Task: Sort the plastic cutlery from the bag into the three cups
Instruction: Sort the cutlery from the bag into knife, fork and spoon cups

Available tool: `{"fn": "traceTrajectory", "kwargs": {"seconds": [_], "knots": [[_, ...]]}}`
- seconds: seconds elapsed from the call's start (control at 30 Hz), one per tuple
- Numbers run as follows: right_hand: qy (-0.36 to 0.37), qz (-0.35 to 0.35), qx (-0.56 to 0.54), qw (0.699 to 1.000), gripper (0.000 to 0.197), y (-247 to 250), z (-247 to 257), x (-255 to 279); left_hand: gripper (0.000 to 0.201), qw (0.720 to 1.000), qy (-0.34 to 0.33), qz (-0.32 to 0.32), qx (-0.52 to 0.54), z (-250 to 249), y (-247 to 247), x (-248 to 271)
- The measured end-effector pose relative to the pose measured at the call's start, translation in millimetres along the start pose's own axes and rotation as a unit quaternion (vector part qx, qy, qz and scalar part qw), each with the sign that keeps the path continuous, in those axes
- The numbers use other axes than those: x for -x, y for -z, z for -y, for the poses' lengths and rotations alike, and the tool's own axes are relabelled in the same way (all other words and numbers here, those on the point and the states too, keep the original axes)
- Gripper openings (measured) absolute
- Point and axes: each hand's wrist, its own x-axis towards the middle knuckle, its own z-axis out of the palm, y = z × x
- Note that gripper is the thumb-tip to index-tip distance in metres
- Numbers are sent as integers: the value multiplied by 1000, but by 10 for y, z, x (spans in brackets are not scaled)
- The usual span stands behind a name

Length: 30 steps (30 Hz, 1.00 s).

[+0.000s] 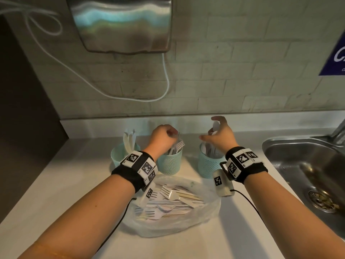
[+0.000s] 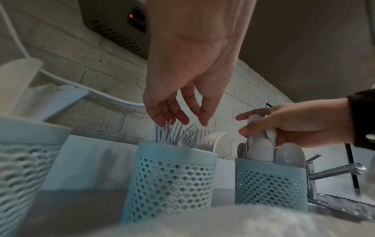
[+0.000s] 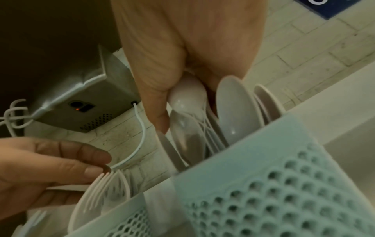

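Right hand (image 3: 182, 52) pinching spoon (image 3: 187, 97) between thumb and fingers, holding it bowl-up over right cup (image 2: 270, 181) among other spoons

Left hand (image 2: 182, 80) hanging over middle cup (image 2: 170, 179), fingers loosely spread, gripping nothing, fingertips (image 2: 160, 118) brushing fork tines (image 2: 178, 134)

Left cup (image 1: 119, 154) holding knives

Bag (image 1: 186, 217) lying open on counter (image 1: 61, 184) in front of cups, forks and more cutlery sitting inside

Sink (image 1: 306, 165) sitting to right
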Motion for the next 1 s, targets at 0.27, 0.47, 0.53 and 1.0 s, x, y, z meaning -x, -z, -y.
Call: {"fn": "traceTrajectory", "kwargs": {"seconds": [0.27, 0.47, 0.53, 1.0], "knots": [[84, 0, 166, 983, 21, -15, -74, 62, 9, 1000, -27, -12, 5, -98, 103, 109], [204, -25, 141, 968, 16, -16, 315, 372, 10, 998, -32, -22, 49, -305, 462, 405], [190, 79, 118, 972, 9, -35, 496, 609, 11, 999, -19, -12, 39, -345, 610, 559], [144, 321, 429, 832, 51, -701, -74, 1564, 109, 883, 198, 252, -343, 480, 572, 1750]]}}
